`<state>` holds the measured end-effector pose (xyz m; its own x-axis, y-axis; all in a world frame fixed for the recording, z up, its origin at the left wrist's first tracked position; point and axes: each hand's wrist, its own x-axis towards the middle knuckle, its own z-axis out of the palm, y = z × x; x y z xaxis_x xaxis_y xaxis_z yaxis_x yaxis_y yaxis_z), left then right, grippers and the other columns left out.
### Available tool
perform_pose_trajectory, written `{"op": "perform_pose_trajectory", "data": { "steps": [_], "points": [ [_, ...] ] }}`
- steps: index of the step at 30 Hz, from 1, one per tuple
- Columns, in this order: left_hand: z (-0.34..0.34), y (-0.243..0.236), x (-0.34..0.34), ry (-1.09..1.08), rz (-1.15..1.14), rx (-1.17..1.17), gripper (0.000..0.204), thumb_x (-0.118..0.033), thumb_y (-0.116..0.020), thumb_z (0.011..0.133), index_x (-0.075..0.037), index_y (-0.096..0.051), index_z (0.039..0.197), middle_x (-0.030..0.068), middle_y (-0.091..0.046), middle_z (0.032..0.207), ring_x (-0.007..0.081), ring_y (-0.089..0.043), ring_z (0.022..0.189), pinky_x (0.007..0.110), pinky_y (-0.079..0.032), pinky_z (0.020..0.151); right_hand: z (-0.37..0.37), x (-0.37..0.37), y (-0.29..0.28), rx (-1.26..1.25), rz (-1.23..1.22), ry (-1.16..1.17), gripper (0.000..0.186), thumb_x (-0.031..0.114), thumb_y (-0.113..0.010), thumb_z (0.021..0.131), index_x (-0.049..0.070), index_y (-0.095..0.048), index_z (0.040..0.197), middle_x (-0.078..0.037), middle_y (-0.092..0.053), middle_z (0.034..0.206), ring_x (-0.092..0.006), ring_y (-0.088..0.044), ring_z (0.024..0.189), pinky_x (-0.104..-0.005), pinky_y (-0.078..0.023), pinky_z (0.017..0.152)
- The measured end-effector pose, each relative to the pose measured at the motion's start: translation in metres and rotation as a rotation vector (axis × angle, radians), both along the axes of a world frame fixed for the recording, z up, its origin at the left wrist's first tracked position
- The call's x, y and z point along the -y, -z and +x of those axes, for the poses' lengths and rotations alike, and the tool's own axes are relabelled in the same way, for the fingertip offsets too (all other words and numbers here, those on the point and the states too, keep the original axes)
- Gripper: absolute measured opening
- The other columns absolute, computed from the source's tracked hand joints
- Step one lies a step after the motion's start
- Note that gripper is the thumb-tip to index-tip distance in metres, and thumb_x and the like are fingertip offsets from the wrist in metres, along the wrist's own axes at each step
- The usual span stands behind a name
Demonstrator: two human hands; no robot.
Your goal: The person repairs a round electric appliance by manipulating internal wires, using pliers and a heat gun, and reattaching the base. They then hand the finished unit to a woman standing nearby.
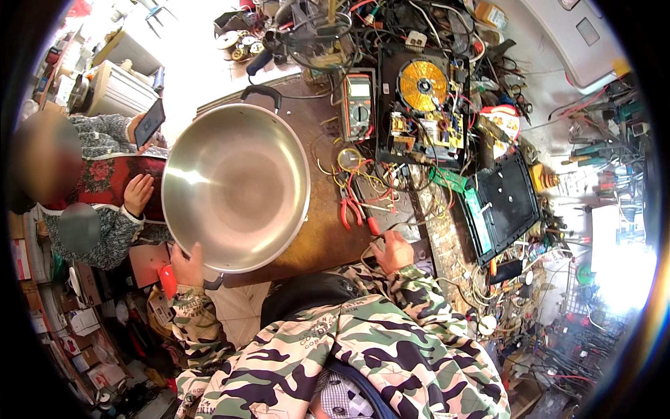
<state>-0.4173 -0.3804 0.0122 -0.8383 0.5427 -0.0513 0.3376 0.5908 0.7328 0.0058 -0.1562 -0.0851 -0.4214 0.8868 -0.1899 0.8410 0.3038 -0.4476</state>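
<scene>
A large steel wok (241, 185) with dark handles lies on the brown worktable (307, 230), left of the middle. My left hand (187, 267) grips its near-left rim, the thumb over the edge and the other fingers mostly hidden. At the table's near edge, my right hand (395, 253) is closed with its fingers curled; a thin cable runs beside it, and what lies inside cannot be made out. Just beyond that hand is a red-handled screwdriver (373, 225). Red-handled pliers (350, 209) lie close by among thin yellow and red wires.
A multimeter (359, 105) and an opened induction cooker (423, 105) with a copper coil stand at the far side. Right of the table lies a black casing (508, 202) amid tangled cables. At left, a person holds a phone (150, 124); another hand (138, 194) is near the wok.
</scene>
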Motion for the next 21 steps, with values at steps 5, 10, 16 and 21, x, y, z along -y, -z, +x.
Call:
{"op": "perform_pose_trajectory", "data": {
  "steps": [5,10,16,21],
  "points": [
    [0.003,-0.007,-0.006,-0.016,-0.022,0.049,0.033,-0.014,-0.065,0.091,0.007,-0.061,0.116,0.0160,-0.071,0.104,0.0221,-0.068,0.094,0.034,-0.051,0.086,-0.022,0.009,-0.007,0.365,-0.287,0.008,0.069,0.070,-0.065,0.079,0.001,-0.067,0.082,-0.024,-0.070,0.081,-0.0399,-0.070,0.080,-0.0488,-0.056,0.071],
    [0.001,-0.005,-0.005,0.005,-0.044,-0.021,0.035,-0.015,-0.063,0.092,0.007,-0.060,0.119,0.0162,-0.070,0.103,0.0244,-0.067,0.094,0.035,-0.051,0.086,-0.016,0.039,0.047,0.272,-0.284,-0.120,0.037,0.042,-0.067,0.083,0.006,-0.072,0.087,-0.023,-0.071,0.085,-0.0421,-0.069,0.080,-0.0519,-0.055,0.073],
    [-0.003,0.002,-0.002,-0.015,-0.048,0.088,0.036,-0.015,-0.062,0.093,0.009,-0.058,0.120,0.0193,-0.069,0.108,0.0260,-0.067,0.098,0.037,-0.050,0.086,0.004,0.003,-0.023,0.019,-0.256,-0.086,0.033,0.039,-0.065,0.088,0.006,-0.068,0.086,-0.021,-0.069,0.083,-0.0426,-0.067,0.077,-0.0511,-0.054,0.070],
    [-0.008,0.010,0.006,-0.040,-0.014,0.102,0.036,-0.015,-0.062,0.093,0.009,-0.058,0.120,0.0203,-0.069,0.107,0.0269,-0.067,0.097,0.037,-0.050,0.087,0.036,-0.075,-0.127,-0.291,-0.081,0.106,0.021,0.025,-0.073,0.087,0.004,-0.072,0.084,-0.018,-0.064,0.066,-0.0288,-0.063,0.058,-0.0390,-0.050,0.057]
  ]
}}
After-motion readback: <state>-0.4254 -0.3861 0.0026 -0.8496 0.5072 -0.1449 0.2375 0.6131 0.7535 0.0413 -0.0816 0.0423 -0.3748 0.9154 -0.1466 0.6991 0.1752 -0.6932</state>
